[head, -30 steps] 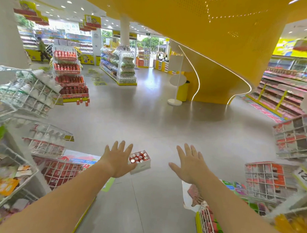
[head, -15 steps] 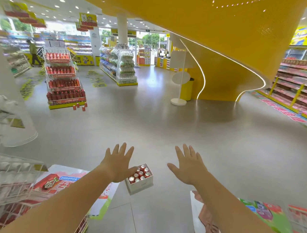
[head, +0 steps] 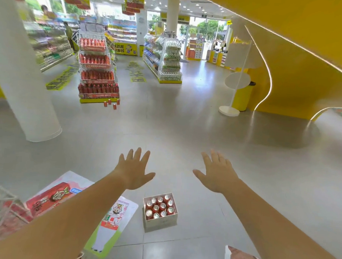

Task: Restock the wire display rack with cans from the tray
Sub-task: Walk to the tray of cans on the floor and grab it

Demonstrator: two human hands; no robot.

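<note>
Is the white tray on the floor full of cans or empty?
Full, or nearly: upright red cans stand in rows across the whole tray.

— What stands on the grey tiled floor (head: 185, 130)?
— A thick white round pillar (head: 25, 80) toward its left edge. Toward the right there's a white pole stand with round panels (head: 238, 80), just in front of a yellow cylindrical bin (head: 246, 99).
— And behind those?
— A tall yellow curved wall (head: 298, 62) edged with a light strip. Far back is a shelf unit stacked with greenish bottles (head: 170, 60), with yellow lettering (head: 136, 73) stuck to the floor beside it.
— Near edge?
— A large white-and-red cartoon floor sticker (head: 51, 196), at the left.
</note>
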